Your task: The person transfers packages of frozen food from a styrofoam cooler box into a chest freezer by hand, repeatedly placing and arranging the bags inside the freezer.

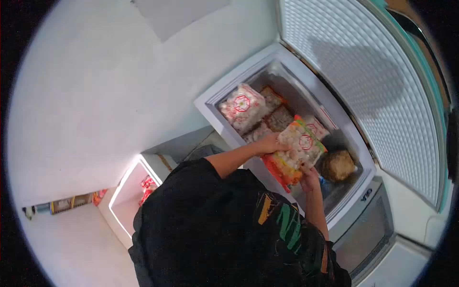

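Over the open chest freezer point(282, 52), a clear plastic bag of pale frozen food point(300, 146) with a red emblem and orange, yellow and green printing is held between both hands. My left hand point(271, 144) is closed on its left edge. Gripping the lower right edge is my right hand point(310, 179), its fingers partly hidden by the bag. Inside the freezer, a whitish bag with a red emblem point(242, 104) lies at the left, beside several other frozen packs point(278, 118). A brown bundle in plastic point(338, 166) sits at the right.
The raised freezer lid point(354, 62) stands along the right. A white open box point(125, 205) with red-and-white packets point(147, 187) is at the left. A grey-framed appliance point(366, 229) stands beside the freezer, and a white wall point(110, 95) fills the upper left.
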A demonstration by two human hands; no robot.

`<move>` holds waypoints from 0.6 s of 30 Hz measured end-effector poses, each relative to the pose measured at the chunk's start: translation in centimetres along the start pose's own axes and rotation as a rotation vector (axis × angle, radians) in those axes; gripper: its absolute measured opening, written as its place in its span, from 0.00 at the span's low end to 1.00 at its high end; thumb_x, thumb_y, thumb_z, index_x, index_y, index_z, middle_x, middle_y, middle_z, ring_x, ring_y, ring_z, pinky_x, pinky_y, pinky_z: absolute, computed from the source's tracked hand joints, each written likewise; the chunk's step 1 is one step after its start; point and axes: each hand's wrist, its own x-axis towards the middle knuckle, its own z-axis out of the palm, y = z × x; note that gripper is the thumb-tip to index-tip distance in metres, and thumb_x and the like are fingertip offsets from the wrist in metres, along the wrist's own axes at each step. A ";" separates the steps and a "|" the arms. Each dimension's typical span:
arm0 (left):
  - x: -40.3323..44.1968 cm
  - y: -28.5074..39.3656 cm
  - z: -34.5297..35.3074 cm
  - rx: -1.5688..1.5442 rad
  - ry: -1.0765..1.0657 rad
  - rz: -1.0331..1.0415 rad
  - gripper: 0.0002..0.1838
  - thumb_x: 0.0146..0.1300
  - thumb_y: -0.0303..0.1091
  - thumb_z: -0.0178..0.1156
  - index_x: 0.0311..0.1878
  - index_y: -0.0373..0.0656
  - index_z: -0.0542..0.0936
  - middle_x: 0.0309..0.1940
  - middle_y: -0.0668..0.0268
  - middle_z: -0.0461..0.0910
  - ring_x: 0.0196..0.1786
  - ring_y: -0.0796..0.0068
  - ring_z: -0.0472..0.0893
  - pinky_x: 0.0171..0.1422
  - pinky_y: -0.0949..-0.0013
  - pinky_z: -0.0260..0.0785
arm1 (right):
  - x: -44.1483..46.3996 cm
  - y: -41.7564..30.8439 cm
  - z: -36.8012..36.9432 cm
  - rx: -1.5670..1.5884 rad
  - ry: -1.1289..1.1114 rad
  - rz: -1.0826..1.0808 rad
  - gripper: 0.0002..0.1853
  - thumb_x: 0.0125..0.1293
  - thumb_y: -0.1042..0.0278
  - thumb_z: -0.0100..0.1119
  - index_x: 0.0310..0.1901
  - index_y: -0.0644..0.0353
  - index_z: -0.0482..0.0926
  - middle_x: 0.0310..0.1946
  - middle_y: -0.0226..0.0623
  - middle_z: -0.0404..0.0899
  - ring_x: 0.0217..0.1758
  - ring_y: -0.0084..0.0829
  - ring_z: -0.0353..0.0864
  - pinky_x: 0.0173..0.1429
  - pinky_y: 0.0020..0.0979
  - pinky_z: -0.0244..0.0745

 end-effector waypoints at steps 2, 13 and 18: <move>0.8 -0.3 0.1 -0.250 0.032 -0.109 0.22 0.53 0.47 0.54 0.45 0.39 0.72 0.40 0.64 0.75 0.43 0.72 0.73 0.48 0.70 0.64 | 0.2 -1.0 0.0 0.121 0.054 -0.054 0.18 0.53 0.78 0.50 0.48 0.66 0.63 0.42 0.41 0.69 0.42 0.35 0.73 0.45 0.32 0.71; -0.4 -3.9 6.1 -1.276 0.353 -0.293 0.20 0.59 0.38 0.47 0.53 0.41 0.63 0.50 0.58 0.67 0.52 0.60 0.68 0.55 0.53 0.61 | 6.3 5.1 -1.8 0.188 0.084 -0.011 0.19 0.54 0.78 0.48 0.49 0.61 0.62 0.44 0.36 0.68 0.46 0.34 0.70 0.48 0.35 0.68; -0.1 -6.4 5.4 -1.227 0.396 -0.453 0.18 0.59 0.32 0.48 0.53 0.41 0.63 0.49 0.58 0.67 0.51 0.59 0.68 0.54 0.53 0.62 | 6.6 6.6 -1.5 0.208 0.150 0.009 0.21 0.53 0.82 0.48 0.51 0.59 0.61 0.45 0.36 0.68 0.50 0.34 0.68 0.51 0.35 0.66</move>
